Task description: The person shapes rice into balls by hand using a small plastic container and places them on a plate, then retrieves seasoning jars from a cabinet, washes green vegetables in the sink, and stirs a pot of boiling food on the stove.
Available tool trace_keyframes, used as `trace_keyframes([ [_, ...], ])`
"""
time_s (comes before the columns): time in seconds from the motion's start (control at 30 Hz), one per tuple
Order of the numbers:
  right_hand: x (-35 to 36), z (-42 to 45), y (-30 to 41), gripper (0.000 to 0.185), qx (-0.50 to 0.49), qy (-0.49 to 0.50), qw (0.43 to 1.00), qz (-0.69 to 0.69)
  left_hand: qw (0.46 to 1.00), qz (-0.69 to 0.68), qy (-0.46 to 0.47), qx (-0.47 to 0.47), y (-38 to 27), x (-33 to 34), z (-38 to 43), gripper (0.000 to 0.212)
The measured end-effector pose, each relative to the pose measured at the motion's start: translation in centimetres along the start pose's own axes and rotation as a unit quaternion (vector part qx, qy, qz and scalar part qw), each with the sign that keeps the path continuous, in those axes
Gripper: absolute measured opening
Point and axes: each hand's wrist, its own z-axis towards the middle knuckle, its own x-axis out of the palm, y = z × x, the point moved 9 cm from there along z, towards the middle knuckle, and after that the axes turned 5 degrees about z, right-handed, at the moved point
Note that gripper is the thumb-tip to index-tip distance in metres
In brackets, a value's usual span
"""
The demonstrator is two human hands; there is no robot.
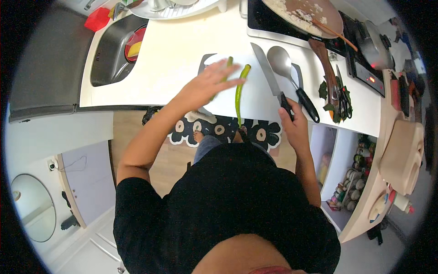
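My right hand (293, 121) grips the black handle of a kitchen knife (267, 70), whose blade points away from me over the right part of a white cutting board (256, 99). A long green chili pepper (239, 90) lies lengthwise on the board, its thin tip reaching the near edge. My left hand (214, 80), slightly blurred, is spread over a second green chili (230, 61) and hides its middle. Whether the fingers touch that chili I cannot tell. Beside the knife rests a large metal spoon (280, 61) with a black handle.
Beyond the board, a frying pan (328, 20) with white food and a wooden spoon sits on an induction cooktop (255, 24). Its wooden handle (321, 65) juts over the counter near scissors (345, 99) and dark leaves. A steel sink (109, 51) is at left, with a dish rack (191, 12) behind.
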Motion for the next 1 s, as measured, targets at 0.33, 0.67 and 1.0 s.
trace_keyframes([
  [0.33,2.6,0.0,0.0,0.041,-0.019,-0.006,0.999,-0.029,0.945,-0.097,-0.045,-0.309,-0.4,1.8,-1.2,0.04],
  [0.67,2.0,-0.4,0.0,0.041,-0.052,-0.019,0.998,-0.003,0.904,-0.059,-0.097,-0.411,1.1,4.6,0.7,0.018],
  [1.0,1.5,-0.6,-0.5,0.041,-0.028,-0.021,0.999,0.004,0.893,0.02,-0.103,-0.438,2.8,2.8,-0.6,0.051],
])
